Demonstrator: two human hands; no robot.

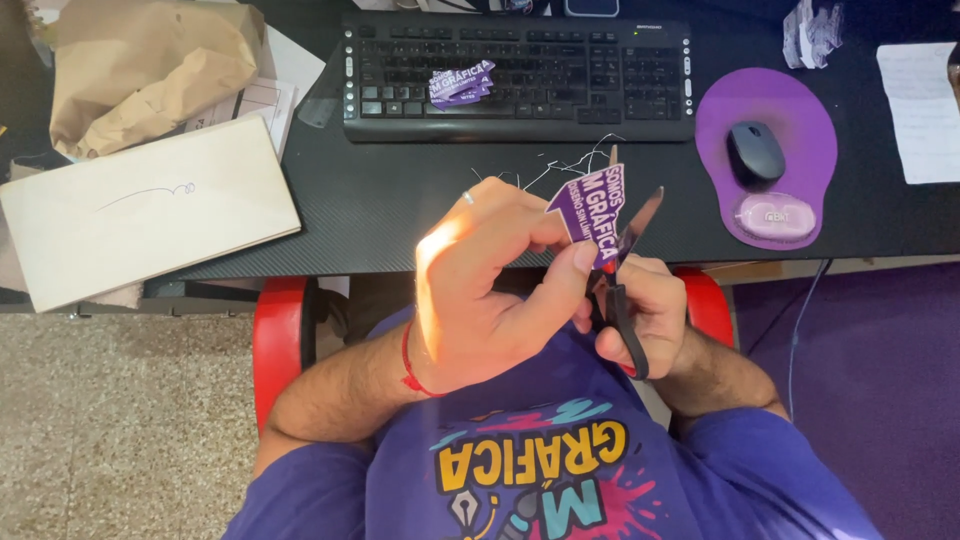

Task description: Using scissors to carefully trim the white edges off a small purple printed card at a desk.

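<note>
Your left hand (480, 290) pinches a purple printed label (590, 205) above your lap, while your right hand (645, 310) grips open scissors (625, 270) at its edge. Beyond lie a keyboard (520, 75) (more purple labels (460, 83) on it), a mouse (755, 152) and loose threads (560, 165).

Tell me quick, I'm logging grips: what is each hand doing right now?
Left hand: closed, pinching a purple printed label.
Right hand: closed on the scissors, whose blades are open at the label.

Left hand (480, 290) at frame centre, fingers curled, thumb and forefinger pinched, right hand (645, 310) just right of it, fist closed, both forearms bare, angled inward
</note>
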